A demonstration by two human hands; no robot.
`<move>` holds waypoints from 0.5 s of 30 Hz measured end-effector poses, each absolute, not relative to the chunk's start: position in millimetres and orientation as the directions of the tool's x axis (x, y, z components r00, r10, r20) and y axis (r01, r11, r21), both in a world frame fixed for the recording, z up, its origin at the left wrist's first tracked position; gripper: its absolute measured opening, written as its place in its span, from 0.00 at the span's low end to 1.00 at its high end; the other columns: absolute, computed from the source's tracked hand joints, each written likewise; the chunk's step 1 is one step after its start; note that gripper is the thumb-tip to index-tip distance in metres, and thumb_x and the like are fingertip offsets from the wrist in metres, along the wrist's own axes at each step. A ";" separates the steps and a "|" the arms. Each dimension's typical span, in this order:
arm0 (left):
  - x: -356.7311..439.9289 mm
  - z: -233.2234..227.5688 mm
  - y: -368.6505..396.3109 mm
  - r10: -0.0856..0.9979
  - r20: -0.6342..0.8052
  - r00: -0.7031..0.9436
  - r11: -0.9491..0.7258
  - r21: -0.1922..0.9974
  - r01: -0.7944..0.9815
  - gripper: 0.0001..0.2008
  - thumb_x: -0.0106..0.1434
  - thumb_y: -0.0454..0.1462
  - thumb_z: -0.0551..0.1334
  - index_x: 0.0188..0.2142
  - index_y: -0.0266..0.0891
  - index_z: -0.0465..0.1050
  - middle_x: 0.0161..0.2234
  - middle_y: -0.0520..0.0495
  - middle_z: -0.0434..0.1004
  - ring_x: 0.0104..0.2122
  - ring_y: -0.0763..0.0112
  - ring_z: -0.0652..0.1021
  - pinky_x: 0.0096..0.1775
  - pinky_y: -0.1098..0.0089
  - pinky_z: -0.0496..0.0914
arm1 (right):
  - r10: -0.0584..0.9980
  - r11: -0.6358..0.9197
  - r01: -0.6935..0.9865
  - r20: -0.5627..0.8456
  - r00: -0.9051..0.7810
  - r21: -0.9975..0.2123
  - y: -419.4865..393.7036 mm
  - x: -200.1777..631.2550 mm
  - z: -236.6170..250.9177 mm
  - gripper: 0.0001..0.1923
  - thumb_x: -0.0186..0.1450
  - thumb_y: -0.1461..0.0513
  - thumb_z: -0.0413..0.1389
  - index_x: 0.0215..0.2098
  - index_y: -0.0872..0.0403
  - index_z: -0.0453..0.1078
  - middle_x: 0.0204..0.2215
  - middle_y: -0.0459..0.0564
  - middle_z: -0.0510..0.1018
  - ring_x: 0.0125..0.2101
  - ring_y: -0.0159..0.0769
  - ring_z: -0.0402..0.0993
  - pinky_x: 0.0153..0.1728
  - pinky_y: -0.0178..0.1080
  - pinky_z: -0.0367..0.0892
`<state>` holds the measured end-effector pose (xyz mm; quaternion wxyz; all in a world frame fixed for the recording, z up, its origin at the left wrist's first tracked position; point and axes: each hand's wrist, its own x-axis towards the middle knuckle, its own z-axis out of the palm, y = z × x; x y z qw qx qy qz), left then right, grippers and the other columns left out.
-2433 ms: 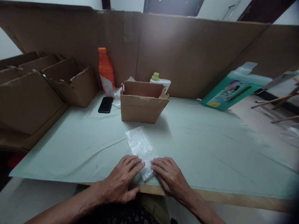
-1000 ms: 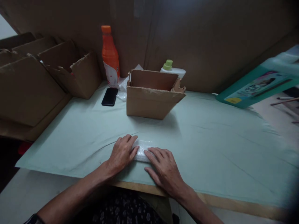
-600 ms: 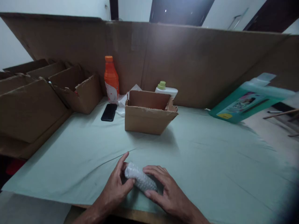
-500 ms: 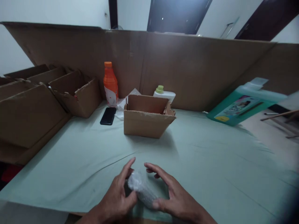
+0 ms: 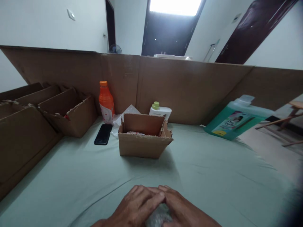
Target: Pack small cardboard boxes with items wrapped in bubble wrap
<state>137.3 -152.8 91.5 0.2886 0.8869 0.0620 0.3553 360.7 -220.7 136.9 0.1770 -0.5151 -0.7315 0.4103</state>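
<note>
At the bottom edge of the head view, a bundle in clear bubble wrap (image 5: 159, 217) shows between my hands. What lies inside the wrap is hidden. My left hand (image 5: 139, 204) curls over its far left side, with the thumb reaching across the top to touch my other hand. From the right, my right hand (image 5: 181, 206) wraps round the bundle, its fingertips meeting those of the left. Both hands are closed on the bundle, close to the near side of the cloth-covered table (image 5: 203, 189).
Ahead stands an open cardboard box (image 5: 139, 146) with something inside. Behind it are a white bottle (image 5: 163, 112) and an orange bottle (image 5: 106, 102). A phone (image 5: 103, 134) lies left. More boxes (image 5: 80, 116) line the left; a green jug (image 5: 233, 121) leans right.
My hands, apart and spread round the bundle before, have come together over it. The camera view has tilted up, so the table things sit lower in the picture.
</note>
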 end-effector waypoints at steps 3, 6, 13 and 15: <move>124.6 140.5 -119.7 0.377 0.651 0.659 -0.894 0.442 0.074 0.38 0.62 0.39 0.59 0.70 0.39 0.49 0.64 0.32 0.61 0.62 0.51 0.68 0.56 0.56 0.69 | 0.952 0.145 0.690 -0.091 -0.293 -0.710 -208.5 377.5 179.2 0.25 0.62 0.54 0.62 0.57 0.48 0.72 0.53 0.56 0.78 0.52 0.52 0.74 0.53 0.51 0.70; 112.3 178.5 -76.3 0.469 0.670 0.575 -0.878 0.285 0.385 0.36 0.62 0.34 0.60 0.68 0.38 0.51 0.66 0.33 0.58 0.66 0.49 0.61 0.63 0.49 0.61 | 0.969 0.243 0.643 0.202 -0.138 -0.726 -179.7 391.0 235.5 0.14 0.62 0.54 0.63 0.47 0.45 0.75 0.42 0.50 0.82 0.39 0.43 0.80 0.41 0.42 0.76; 121.6 154.1 -35.2 0.393 0.651 0.650 -0.906 0.154 0.394 0.16 0.66 0.25 0.54 0.49 0.39 0.70 0.42 0.43 0.79 0.60 0.52 0.68 0.59 0.46 0.63 | 0.927 0.341 0.780 0.326 -0.187 -0.524 -64.9 404.9 276.3 0.17 0.61 0.57 0.62 0.48 0.50 0.73 0.46 0.51 0.79 0.43 0.43 0.78 0.42 0.41 0.73; 124.3 146.3 -36.6 0.375 0.669 0.641 -0.915 0.159 0.370 0.14 0.67 0.24 0.54 0.47 0.38 0.71 0.41 0.43 0.79 0.55 0.54 0.73 0.58 0.46 0.63 | 0.938 0.333 0.898 0.201 -0.284 -0.287 -40.6 403.4 263.5 0.13 0.60 0.61 0.61 0.44 0.52 0.75 0.44 0.52 0.78 0.42 0.43 0.77 0.42 0.41 0.71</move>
